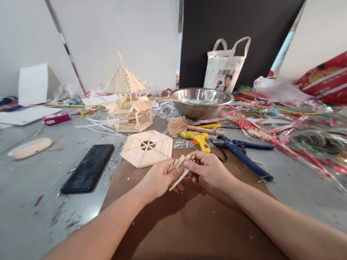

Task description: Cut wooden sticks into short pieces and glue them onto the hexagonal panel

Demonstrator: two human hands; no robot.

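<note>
My left hand (163, 178) and my right hand (206, 169) meet over a brown mat (190, 229). Between them they grip several thin wooden sticks (180, 171), held at a slant, with thumbs on top; the fingertips beneath are partly hidden. Just beyond my left hand lies a flat hexagonal stick panel (146, 148) with an opening at its centre. Behind it stands a pagoda model (128, 97) made of sticks. Past my right hand is a yellow glue gun (196, 138), and to its right lie blue-handled pliers (246, 157).
A black phone (87, 169) and a white oval case (30, 148) lie on the left. A metal bowl (202, 103) stands at the back, near a white tote bag (225, 70). Red-and-white strips (271, 138) and tangled scraps crowd the right, before a red bag (338, 80).
</note>
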